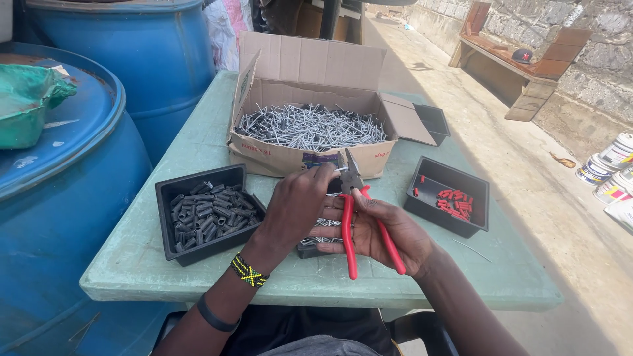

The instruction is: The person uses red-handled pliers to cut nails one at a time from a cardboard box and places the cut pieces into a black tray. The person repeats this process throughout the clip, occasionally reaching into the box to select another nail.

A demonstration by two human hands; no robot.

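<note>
Your right hand lies palm up over the near part of the pale green desk, its grip wrapped around a pair of pliers with red handles; the dark metal nose points away from you, up toward the cardboard box. Your left hand, with a beaded wristband and a dark band on the forearm, reaches across to the plier nose, fingertips pinched together there on a small silvery piece too small to identify. Under both hands sits a small black tray, mostly hidden, with some silver nails showing in it.

To your left, just beside the left hand, a black tray of dark grey plugs stands on the desk. To your right, a little apart, another black tray holds a few red plugs in one corner. A single loose nail lies on the desk near its front.

Beyond the hands, an open cardboard box full of silver nails takes up the middle of the desk, with an empty black tray just behind its right flap. Two blue drums stand close on the left, and a wooden bench stands against the stone wall far right.
</note>
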